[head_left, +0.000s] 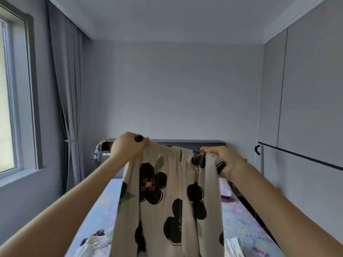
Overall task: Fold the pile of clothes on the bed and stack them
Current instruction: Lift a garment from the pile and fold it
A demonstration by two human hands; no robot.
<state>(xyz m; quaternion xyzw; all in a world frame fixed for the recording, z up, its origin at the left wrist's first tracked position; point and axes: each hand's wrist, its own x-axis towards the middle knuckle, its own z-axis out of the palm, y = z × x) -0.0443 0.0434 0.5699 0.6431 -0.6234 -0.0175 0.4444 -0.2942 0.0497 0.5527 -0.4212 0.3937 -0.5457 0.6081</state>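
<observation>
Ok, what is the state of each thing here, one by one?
floral garment: held up by its waistband, hanging unfolded.
left hand: grips the waistband.
right hand: grips the waistband.
white garment: crumpled on the bed.
curtain: drawn aside, tied back.

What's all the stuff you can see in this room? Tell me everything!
flowered garment: one, beige with black flowers, held up mid-view
bed: one, pale blue-purple sheet, under it
purple-printed garment: one, white, bed's near left
plain garment: one, white, bed's near right
headboard: one, dark grey, bed's far end
window: one, bright, left wall
curtain: one, grey, beside window
rail: one, black, right wall
left hand: one, grips waistband's left end
right hand: one, grips waistband's right end
</observation>
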